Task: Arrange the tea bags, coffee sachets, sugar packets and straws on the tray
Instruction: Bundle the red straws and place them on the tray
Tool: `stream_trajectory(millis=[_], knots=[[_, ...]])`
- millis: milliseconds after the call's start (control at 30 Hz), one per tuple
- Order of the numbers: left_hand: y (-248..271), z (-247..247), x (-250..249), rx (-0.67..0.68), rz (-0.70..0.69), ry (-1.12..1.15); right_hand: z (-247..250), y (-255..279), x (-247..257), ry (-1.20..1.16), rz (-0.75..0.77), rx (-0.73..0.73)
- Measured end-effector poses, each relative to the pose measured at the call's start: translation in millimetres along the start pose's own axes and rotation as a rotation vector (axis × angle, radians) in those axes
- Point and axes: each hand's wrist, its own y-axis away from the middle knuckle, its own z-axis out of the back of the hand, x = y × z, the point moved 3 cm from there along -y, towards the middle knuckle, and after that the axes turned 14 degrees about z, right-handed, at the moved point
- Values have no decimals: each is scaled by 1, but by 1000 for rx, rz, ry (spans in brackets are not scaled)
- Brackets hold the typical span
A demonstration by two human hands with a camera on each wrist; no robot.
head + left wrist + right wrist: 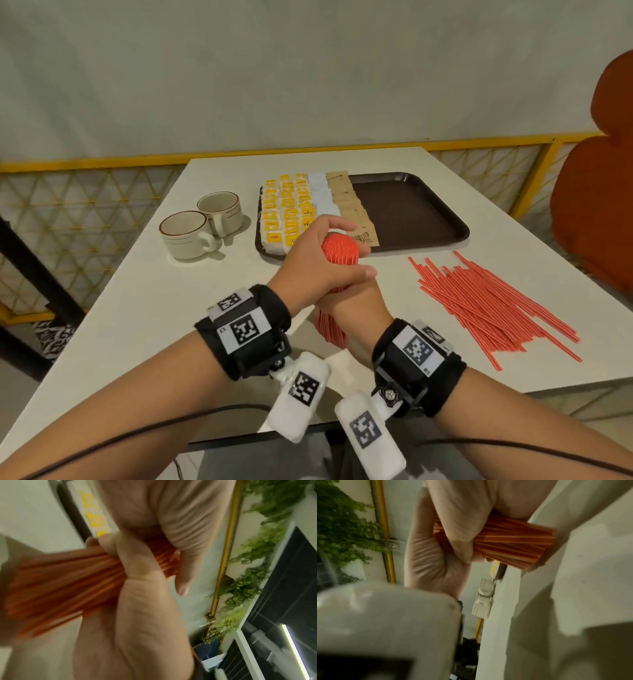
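Note:
Both of my hands hold one thick bundle of red straws [340,251] upright over the white table [144,308], just in front of the tray. My left hand [318,260] wraps round its upper part and my right hand [356,305] grips it lower down. The wrist views show the bundle [51,581] [513,540] in curled fingers. On the dark brown tray [411,212], the left half holds rows of yellow tea bags [287,209], white packets [322,195] and brown sachets [346,202]; its right half is bare. A heap of loose straws [486,301] lies on the table at the right.
Two cream cups [191,233] [222,209] stand left of the tray. An orange chair [596,205] is at the table's far right corner. A yellow mesh railing [85,205] runs behind the table, with a wall beyond it.

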Motion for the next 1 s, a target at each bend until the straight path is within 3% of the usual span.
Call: stream_trajectory(millis=[167, 267, 433, 500, 600, 833, 1000], knots=[[-3, -2, -3, -165, -172, -41, -1, -6, 2, 102, 125, -6], [-5, 2, 0, -206, -144, 76, 4, -3, -7, 152, 47, 114], [-11, 16, -5, -224, -112, 144, 11, -7, -14, 380, 73, 348], [-12, 20, -6, -231, -137, 125, 18, -11, -12, 572, 100, 391], [-11, 22, 2, -269, -125, 138, 21, -11, -7, 628, 123, 442], [-6, 15, 20, -344, -81, 112, 24, -4, -12, 518, 52, 328], [-6, 12, 18, -229, -15, 64, 24, -8, -13, 521, 41, 287]])
